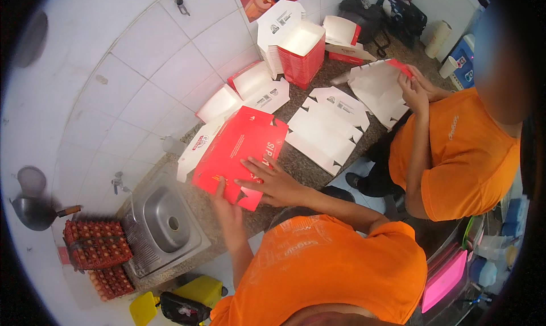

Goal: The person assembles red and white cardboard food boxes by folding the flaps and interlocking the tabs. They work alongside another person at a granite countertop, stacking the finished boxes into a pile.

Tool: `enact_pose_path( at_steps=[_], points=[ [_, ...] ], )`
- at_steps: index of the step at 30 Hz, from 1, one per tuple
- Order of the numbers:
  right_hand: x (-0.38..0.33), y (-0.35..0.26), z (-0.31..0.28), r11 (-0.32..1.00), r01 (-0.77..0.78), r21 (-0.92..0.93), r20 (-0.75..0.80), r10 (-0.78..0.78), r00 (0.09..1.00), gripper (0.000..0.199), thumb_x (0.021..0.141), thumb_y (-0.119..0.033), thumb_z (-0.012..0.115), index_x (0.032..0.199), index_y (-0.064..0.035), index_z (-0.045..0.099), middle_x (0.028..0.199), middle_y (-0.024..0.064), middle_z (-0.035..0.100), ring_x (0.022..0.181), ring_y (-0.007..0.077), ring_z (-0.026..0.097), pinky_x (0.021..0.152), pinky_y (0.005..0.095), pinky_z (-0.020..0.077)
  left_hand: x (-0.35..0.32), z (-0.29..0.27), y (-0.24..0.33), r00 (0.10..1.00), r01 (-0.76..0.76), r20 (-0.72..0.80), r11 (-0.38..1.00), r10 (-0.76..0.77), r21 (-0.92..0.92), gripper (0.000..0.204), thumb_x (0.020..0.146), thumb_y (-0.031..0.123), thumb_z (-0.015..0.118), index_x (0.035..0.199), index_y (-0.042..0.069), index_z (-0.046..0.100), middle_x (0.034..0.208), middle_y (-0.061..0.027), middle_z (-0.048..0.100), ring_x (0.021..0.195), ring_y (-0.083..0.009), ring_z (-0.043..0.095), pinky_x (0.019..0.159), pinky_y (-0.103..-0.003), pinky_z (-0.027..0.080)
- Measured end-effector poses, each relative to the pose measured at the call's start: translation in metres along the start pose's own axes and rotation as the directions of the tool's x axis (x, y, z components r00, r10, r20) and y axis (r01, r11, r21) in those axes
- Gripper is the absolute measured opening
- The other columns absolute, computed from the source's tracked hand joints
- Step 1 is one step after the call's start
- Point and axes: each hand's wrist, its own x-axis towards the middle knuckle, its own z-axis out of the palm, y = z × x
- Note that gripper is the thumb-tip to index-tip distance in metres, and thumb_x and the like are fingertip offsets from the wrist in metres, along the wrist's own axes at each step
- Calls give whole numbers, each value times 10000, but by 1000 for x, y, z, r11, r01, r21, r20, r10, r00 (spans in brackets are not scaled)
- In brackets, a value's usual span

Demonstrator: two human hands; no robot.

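Observation:
A flat red cardboard box blank (242, 147) lies tilted on the counter in front of me, printed side up. My left hand (228, 212) grips its near edge, one digit on top and the other fingers mostly hidden. Spread over the red face near the right corner is my right hand (276, 184), its fingers stretched out and pressing flat. Under the far left side of the blank shows a white flap (196, 150). To the right rests another unfolded box blank (330, 127), white side up.
Nested red-and-white boxes (304, 56) stand against the tiled wall, beside open boxes (244, 93). At right, a co-worker in orange (455, 155) folds a white carton (378, 90). A steel sink (170, 218) lies left, with stacked egg trays (96, 243) beyond it.

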Motion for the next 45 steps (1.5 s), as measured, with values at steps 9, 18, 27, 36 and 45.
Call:
enact_pose_path(
  at_steps=[9,18,27,36,45],
  points=[
    [9,3,-16,960,202,194,-333,-129,934,390,909,-99,697,1296,-62,666,1342,114,662,1259,298,632,971,373,575,4,6,-1,994,-107,-29,986,104,-124,299,997,84,653,1280,33,572,1131,-95,661,1017,-185,671,880,-319,586],
    [33,7,-17,870,25,493,-169,67,983,395,894,-215,759,1227,-34,646,1421,178,571,1306,359,569,990,421,549,4,8,-10,956,-263,156,962,250,71,312,1058,237,593,1260,0,605,1189,-113,670,1045,-197,671,837,-340,577],
    [34,6,15,939,72,336,-364,59,930,311,871,-116,770,1150,-1,694,1389,171,612,1309,356,575,1056,437,505,1,6,-24,970,-210,127,978,209,1,348,1084,319,533,1259,23,586,1206,-105,669,1046,-151,664,871,-328,544],
    [35,22,22,922,219,319,-301,-121,946,278,859,-91,767,1120,-7,723,1305,134,658,1289,379,588,1078,458,507,-13,7,-19,978,-178,89,977,189,-113,350,1077,307,554,1268,14,568,1171,-101,660,984,-155,653,870,-318,523],
    [27,28,27,906,271,323,-324,-163,932,229,870,-101,761,1086,-32,734,1185,103,676,1234,375,618,1070,464,518,-8,-1,-12,993,-64,92,991,75,-116,345,1066,352,563,1263,69,574,1180,-66,670,1020,-154,652,869,-326,517]
  ],
)
